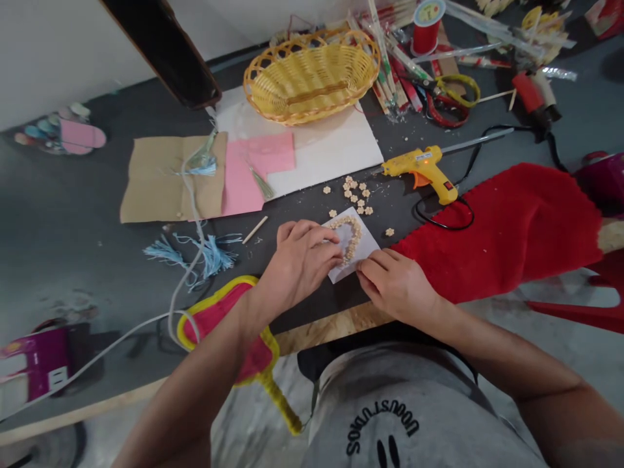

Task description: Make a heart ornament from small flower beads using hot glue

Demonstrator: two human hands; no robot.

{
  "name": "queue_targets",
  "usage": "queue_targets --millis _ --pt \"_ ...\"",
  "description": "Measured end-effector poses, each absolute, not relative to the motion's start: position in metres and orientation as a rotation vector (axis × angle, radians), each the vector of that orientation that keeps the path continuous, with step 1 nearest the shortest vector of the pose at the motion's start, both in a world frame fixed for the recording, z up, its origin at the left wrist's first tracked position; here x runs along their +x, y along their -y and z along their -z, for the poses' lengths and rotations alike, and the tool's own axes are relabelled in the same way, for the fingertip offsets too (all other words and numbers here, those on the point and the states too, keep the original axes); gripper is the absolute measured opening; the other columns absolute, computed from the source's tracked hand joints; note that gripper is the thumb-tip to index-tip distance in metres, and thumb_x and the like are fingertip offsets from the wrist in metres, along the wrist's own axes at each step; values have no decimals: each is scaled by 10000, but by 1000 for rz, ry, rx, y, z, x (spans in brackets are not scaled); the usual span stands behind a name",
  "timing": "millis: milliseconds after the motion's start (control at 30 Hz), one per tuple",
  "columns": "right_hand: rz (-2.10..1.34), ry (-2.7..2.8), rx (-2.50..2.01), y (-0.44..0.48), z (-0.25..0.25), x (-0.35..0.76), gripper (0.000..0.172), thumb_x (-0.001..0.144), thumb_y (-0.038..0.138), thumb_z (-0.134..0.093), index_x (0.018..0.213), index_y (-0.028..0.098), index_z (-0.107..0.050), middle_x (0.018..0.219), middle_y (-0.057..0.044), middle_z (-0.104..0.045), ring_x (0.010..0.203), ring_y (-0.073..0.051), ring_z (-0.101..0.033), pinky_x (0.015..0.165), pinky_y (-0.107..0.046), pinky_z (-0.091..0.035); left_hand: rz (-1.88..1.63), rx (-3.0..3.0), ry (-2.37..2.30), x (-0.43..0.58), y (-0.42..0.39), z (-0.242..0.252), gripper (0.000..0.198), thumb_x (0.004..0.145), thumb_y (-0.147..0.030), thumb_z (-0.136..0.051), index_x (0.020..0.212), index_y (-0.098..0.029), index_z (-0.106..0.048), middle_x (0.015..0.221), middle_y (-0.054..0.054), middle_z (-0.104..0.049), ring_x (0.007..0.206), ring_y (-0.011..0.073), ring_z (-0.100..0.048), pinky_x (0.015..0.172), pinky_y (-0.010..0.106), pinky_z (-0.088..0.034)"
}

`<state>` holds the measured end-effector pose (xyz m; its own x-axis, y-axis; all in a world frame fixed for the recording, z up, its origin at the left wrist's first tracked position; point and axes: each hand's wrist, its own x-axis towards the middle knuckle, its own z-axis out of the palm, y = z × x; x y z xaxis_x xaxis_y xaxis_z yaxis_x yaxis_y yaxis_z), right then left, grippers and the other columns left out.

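Observation:
A small white paper square [368,246] lies near the table's front edge, carrying a curved outline of small pale beads [355,235]. My left hand [308,255] rests over its left side, fingers stretched loosely apart with the tips touching the outline; they hide part of it. At the lower right corner my right hand [390,276] pinches the paper's edge between thumb and fingers. Loose pale flower-shaped beads [355,190] lie just behind the paper, a few of them apart from the cluster. Beyond these is a yellow glue gun [423,170] with a glue stick in it.
Red cloth [507,227] covers the right front. Behind are a yellow woven basket [312,81] on white board, scissors [451,97] and a red thread spool [427,27]. Leftward lie blue tassels [214,255], brown paper [166,179], a white cable [190,188] and a pink-and-yellow paddle shape [219,309].

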<state>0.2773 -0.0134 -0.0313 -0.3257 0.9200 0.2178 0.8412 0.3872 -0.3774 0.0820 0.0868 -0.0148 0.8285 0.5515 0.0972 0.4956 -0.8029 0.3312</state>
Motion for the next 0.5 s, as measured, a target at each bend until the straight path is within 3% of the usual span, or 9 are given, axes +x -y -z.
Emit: queue_targets --millis 233,400,500 --pt "-346 2219 -1518 14 32 280 219 958 160 -483 851 146 -673 817 -84 -656 743 -190 -581 702 -329 -494 -247 2665 -867 87 -86 5 257 1011 -263 -420 882 -205 -634 1053 58 -693 995 240 -550 887 422 -352" --pt "-336 2101 -1464 10 27 285 198 976 196 -486 963 156 -680 910 -83 -682 832 -184 -626 740 -307 -528 -214 2589 -767 90 -83 -6 333 1006 -386 -470 1267 -219 -593 1145 67 -698 1041 242 -561 869 392 -391" --pt "-339 2048 -1437 5 21 287 215 994 223 -468 994 182 -680 958 -76 -690 890 -175 -640 797 -303 -540 -210 2432 -713 94 -83 -10 379 1012 -397 -460 1329 -220 -568 1089 58 -716 1025 218 -598 871 366 -432"
